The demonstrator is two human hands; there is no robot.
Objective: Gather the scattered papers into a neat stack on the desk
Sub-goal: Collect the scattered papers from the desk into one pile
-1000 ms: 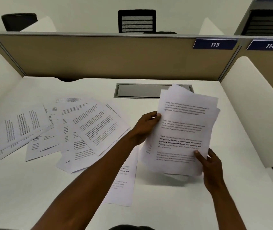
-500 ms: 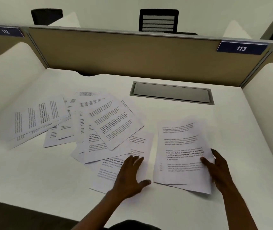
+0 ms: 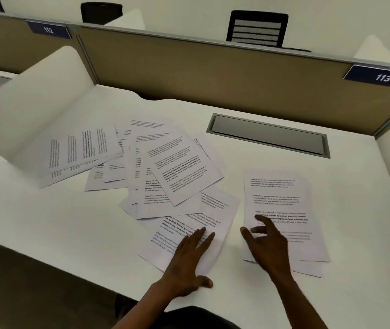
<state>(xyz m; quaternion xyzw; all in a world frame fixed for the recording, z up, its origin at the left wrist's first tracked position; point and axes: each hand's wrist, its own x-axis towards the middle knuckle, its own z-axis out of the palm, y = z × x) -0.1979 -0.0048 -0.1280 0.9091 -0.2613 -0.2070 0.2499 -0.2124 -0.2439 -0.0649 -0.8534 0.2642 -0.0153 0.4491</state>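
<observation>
Our gathered stack [image 3: 284, 214] now lies flat on the desk [image 3: 47, 233], no longer held up in both hands, so collecting can resume. The nearest loose sheet [image 3: 189, 236] lies just left of it, under our flat, open-fingered left hand [image 3: 189, 260]. Our right hand [image 3: 269, 248], fingers spread and gripping nothing, is over the stack's near corner.

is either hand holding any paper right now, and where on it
Neither grips anything. The left hand lies flat on the near end of a loose sheet; the right hand, fingers spread, is over the stack.
</observation>
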